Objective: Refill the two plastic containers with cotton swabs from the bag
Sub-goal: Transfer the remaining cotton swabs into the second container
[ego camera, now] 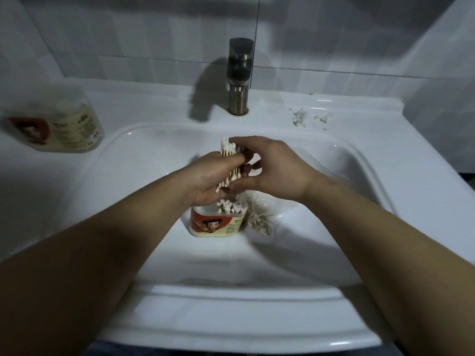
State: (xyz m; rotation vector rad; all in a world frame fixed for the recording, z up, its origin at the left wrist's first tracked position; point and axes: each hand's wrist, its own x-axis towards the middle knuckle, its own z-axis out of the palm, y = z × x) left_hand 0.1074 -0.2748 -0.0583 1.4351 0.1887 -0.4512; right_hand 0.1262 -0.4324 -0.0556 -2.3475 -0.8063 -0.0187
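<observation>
Hands, two of them, meet over the bowl of one white sink (359, 160). The left hand (205, 181) is curled round one bunch of cotton swabs (228, 150). The swabs have wooden sticks and white tips. The bunch stands nearly upright in the fist, with tips poking out above and below the fingers. The right hand (272, 168) comes in from the other side. Its fingers bend over the top of the same bunch and its thumb sits lower down, so it pinches the bunch too.

Right under the left hand stands the first container (216, 224), upright in the sink bowl and open on top. It has a red and cream label with a cartoon face. Many swabs stand in it with their white tips up, just below the bottom of the held bunch.

Under the right hand, just beside that container, lies one clear bag (262, 217) with more swabs inside.

The second container (59, 124) is well off to the left of the left hand, on the tabletop (424, 188). It has the same kind of label. It is blurry there, but it looks tipped over on its side, with pale swabs inside.

Past both hands, at the back of the sink, stands one dark metal tap (239, 78). Past the right hand and further to its right lie two small patches of white bits (300, 116) on the tabletop.
</observation>
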